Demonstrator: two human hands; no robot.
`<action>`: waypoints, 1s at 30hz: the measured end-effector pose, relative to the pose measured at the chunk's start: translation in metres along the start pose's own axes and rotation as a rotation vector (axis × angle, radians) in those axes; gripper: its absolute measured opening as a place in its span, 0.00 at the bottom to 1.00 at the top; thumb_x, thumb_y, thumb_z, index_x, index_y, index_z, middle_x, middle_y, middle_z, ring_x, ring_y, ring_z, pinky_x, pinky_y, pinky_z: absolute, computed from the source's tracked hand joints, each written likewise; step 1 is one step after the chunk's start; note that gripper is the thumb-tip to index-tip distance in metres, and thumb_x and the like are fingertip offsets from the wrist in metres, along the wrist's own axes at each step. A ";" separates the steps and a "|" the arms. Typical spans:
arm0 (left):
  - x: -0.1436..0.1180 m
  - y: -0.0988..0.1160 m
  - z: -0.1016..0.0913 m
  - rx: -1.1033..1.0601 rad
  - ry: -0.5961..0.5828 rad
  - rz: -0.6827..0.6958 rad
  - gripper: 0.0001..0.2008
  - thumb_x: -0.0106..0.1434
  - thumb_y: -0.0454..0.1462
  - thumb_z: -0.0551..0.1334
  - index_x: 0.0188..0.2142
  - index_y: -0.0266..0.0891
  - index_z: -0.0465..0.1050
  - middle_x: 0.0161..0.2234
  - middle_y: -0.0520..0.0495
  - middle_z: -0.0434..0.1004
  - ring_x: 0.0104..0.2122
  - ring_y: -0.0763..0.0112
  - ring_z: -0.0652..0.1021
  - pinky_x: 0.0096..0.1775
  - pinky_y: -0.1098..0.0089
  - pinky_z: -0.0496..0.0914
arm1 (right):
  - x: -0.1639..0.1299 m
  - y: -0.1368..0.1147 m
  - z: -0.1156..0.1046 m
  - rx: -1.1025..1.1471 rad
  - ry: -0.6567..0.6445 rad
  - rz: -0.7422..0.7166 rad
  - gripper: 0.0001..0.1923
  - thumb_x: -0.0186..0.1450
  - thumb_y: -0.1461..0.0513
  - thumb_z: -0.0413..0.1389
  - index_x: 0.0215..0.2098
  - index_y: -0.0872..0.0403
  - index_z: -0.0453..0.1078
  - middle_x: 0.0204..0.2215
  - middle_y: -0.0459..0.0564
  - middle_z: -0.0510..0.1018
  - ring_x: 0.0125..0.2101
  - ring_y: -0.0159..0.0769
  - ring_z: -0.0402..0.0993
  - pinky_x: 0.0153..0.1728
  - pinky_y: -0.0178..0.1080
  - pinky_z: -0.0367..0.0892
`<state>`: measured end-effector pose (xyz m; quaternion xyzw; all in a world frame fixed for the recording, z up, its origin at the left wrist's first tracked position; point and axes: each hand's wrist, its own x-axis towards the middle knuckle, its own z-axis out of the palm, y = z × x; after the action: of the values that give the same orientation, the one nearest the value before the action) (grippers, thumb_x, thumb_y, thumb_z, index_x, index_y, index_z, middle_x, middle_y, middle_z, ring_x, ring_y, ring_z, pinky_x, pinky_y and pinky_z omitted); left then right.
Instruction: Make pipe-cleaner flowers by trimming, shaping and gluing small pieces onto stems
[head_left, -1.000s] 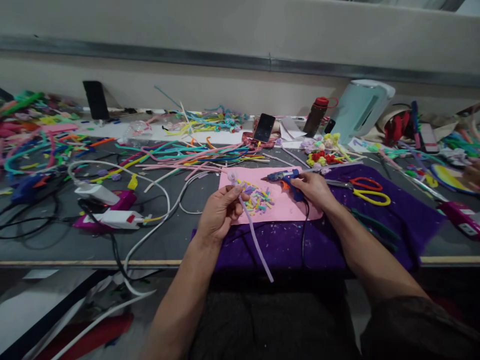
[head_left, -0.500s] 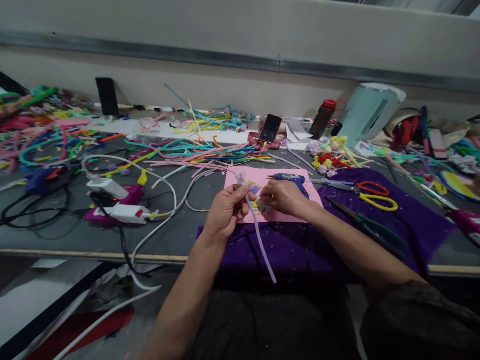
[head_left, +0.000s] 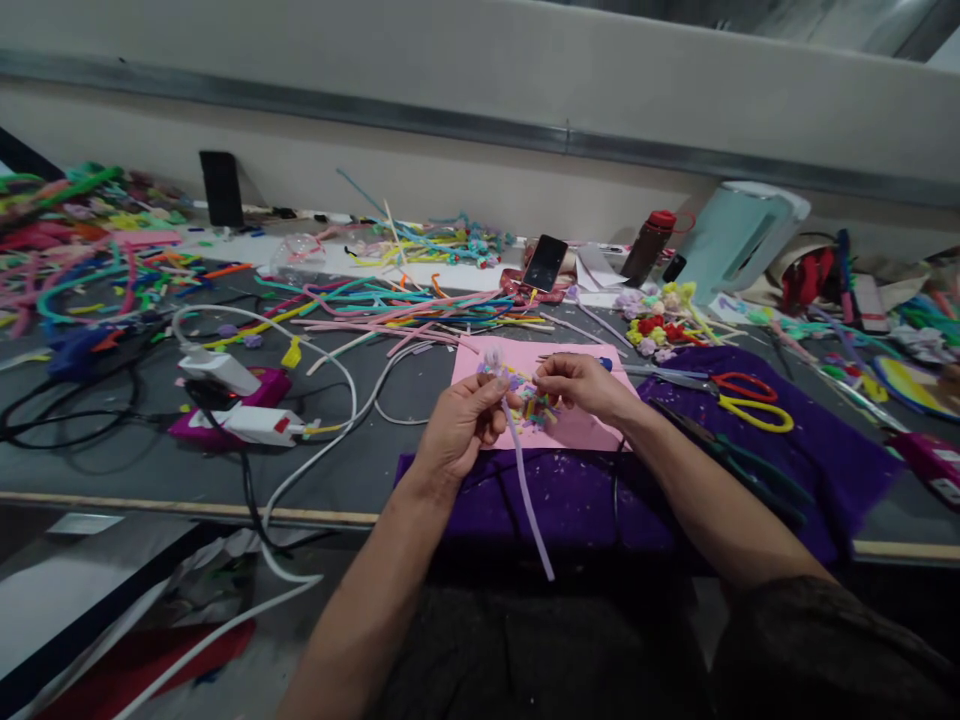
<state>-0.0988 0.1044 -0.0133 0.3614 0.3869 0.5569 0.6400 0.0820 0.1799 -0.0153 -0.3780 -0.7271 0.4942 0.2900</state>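
My left hand (head_left: pixel 466 415) pinches a pale lilac pipe cleaner (head_left: pixel 527 490) whose long end hangs down past the table's front edge. At its top, just above the fingertips, sits a fluffy whitish-lilac tuft (head_left: pixel 493 358). My right hand (head_left: pixel 577 385) is a little to the right, thumb and fingertips pressed together; whatever lies between them is too small to make out. Beneath both hands lies a pink sheet (head_left: pixel 600 432) strewn with small yellow, lilac and teal cut bits (head_left: pixel 536 410). A blue glue gun (head_left: pixel 604 363) rests on the sheet, mostly hidden behind my right hand.
Red-and-yellow-handled scissors (head_left: pixel 754 412) and dark green pliers (head_left: pixel 750 470) lie on purple cloth (head_left: pixel 847 470) at right. Bundled pipe cleaners (head_left: pixel 420 312) lie behind the sheet. White cables run from chargers (head_left: pixel 259 425) at left. A phone (head_left: pixel 545 263) and bottle (head_left: pixel 646 248) stand at the back.
My right hand has shifted slightly up, uncovering more of the cut bits and covering more of the glue gun. My left hand still holds the pipe cleaner. The view has tilted a little.
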 end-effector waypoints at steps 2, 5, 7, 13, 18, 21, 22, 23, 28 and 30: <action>0.000 0.000 0.000 0.017 -0.002 -0.013 0.12 0.52 0.42 0.65 0.24 0.34 0.70 0.18 0.53 0.72 0.10 0.86 0.63 0.11 0.82 0.52 | -0.002 0.001 -0.002 0.096 -0.014 0.006 0.08 0.55 0.60 0.57 0.31 0.57 0.70 0.21 0.43 0.73 0.17 0.25 0.64 0.17 0.28 0.57; 0.001 -0.001 0.000 0.042 -0.015 -0.019 0.12 0.52 0.42 0.65 0.24 0.34 0.70 0.16 0.53 0.71 0.10 0.86 0.62 0.11 0.82 0.51 | -0.004 0.002 -0.003 0.174 -0.003 0.004 0.09 0.53 0.62 0.59 0.33 0.57 0.72 0.22 0.44 0.74 0.17 0.24 0.65 0.18 0.29 0.59; 0.002 -0.002 0.000 0.055 -0.018 -0.025 0.12 0.53 0.42 0.64 0.23 0.33 0.71 0.15 0.53 0.70 0.10 0.87 0.61 0.12 0.82 0.51 | -0.005 0.000 -0.002 0.201 0.029 0.001 0.08 0.53 0.62 0.59 0.31 0.58 0.72 0.21 0.43 0.73 0.17 0.25 0.65 0.19 0.29 0.60; 0.006 -0.008 -0.003 0.060 -0.057 -0.072 0.12 0.54 0.42 0.64 0.25 0.33 0.73 0.14 0.53 0.68 0.10 0.86 0.63 0.12 0.83 0.54 | -0.015 -0.016 0.011 -0.074 0.178 -0.329 0.04 0.56 0.65 0.57 0.30 0.56 0.72 0.24 0.45 0.73 0.24 0.27 0.67 0.25 0.31 0.61; 0.006 -0.008 -0.003 0.055 -0.065 -0.079 0.12 0.53 0.42 0.65 0.25 0.33 0.72 0.13 0.54 0.68 0.10 0.85 0.64 0.13 0.83 0.55 | -0.022 -0.024 0.021 -0.381 0.259 -0.600 0.06 0.60 0.67 0.53 0.31 0.55 0.71 0.26 0.47 0.72 0.26 0.29 0.67 0.27 0.32 0.61; 0.005 -0.008 -0.003 0.075 -0.066 -0.077 0.12 0.52 0.42 0.65 0.25 0.33 0.72 0.13 0.54 0.68 0.10 0.85 0.64 0.12 0.83 0.54 | -0.023 -0.023 0.022 -0.455 0.266 -0.668 0.06 0.62 0.68 0.51 0.32 0.55 0.70 0.27 0.48 0.71 0.28 0.29 0.68 0.28 0.32 0.62; 0.005 -0.008 -0.003 0.083 -0.070 -0.075 0.13 0.52 0.42 0.65 0.25 0.33 0.72 0.13 0.54 0.68 0.10 0.85 0.64 0.12 0.83 0.54 | -0.022 -0.022 0.022 -0.474 0.270 -0.682 0.07 0.62 0.68 0.51 0.32 0.55 0.70 0.28 0.49 0.72 0.29 0.30 0.68 0.29 0.32 0.63; 0.005 -0.008 -0.003 0.088 -0.075 -0.072 0.13 0.53 0.43 0.65 0.25 0.33 0.72 0.13 0.53 0.68 0.10 0.85 0.64 0.12 0.83 0.54 | -0.022 -0.021 0.022 -0.490 0.277 -0.693 0.07 0.62 0.68 0.51 0.32 0.55 0.70 0.28 0.49 0.72 0.29 0.30 0.68 0.29 0.32 0.63; 0.005 -0.009 -0.003 0.085 -0.098 -0.073 0.12 0.54 0.42 0.64 0.25 0.32 0.73 0.13 0.53 0.68 0.10 0.85 0.64 0.13 0.83 0.54 | -0.021 -0.020 0.024 -0.535 0.302 -0.722 0.07 0.63 0.67 0.50 0.32 0.55 0.69 0.29 0.50 0.73 0.30 0.31 0.69 0.30 0.33 0.64; 0.005 -0.008 -0.003 0.085 -0.098 -0.077 0.12 0.55 0.41 0.63 0.24 0.32 0.72 0.13 0.53 0.68 0.10 0.85 0.64 0.13 0.83 0.54 | -0.022 -0.021 0.025 -0.521 0.292 -0.710 0.07 0.63 0.67 0.50 0.31 0.55 0.70 0.28 0.50 0.73 0.30 0.31 0.69 0.30 0.33 0.64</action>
<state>-0.0971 0.1081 -0.0222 0.3997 0.3922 0.4965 0.6633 0.0683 0.1442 -0.0049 -0.2312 -0.8631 0.1069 0.4360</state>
